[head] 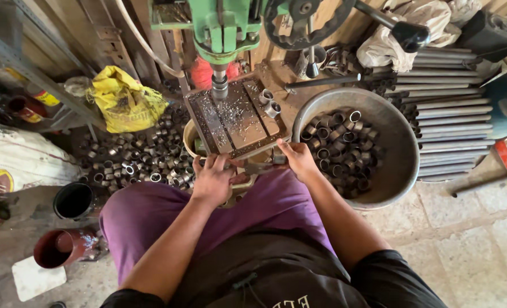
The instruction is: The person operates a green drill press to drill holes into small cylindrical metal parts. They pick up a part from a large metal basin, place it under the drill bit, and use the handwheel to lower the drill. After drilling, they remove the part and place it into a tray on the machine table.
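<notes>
At the near edge of the drill table: both hands meet, just above the person's purple-clad lap.

Left hand: at about 7 o'clock from the table's centre, fingers curled down over the table's front edge and onto something small below it; the grip is closed, though what it pinches is hidden under the knuckles.

Right hand: at about 5 o'clock from the table's centre, fingers bent and pressed together, tips touching a flat metal piece that lies between the two hands; it looks like a clamp bar or tool, but the view is too dim to be sure.

Drill table: a slotted steel plate, tilted in the view, strewn with bright swarf.

Drill chuck: hangs from the green drill press at 12 o'clock, above the far part of the table.

Short metal sleeves: two stand on the table's far right corner, at about 2 o'clock, apart from both hands.

Round metal basin: at 3 o'clock, just beside the right hand, holding a heap of similar sleeves.

Loose pile of sleeves: on the floor at 9 o'clock, well apart from the left hand.

Yellow bag: at 10 o'clock, behind that pile.

Long steel tubes: stacked side by side beyond the basin, at 3 o'clock.

Red pipe piece: on the floor at 8 o'clock, beside a black one.
</notes>
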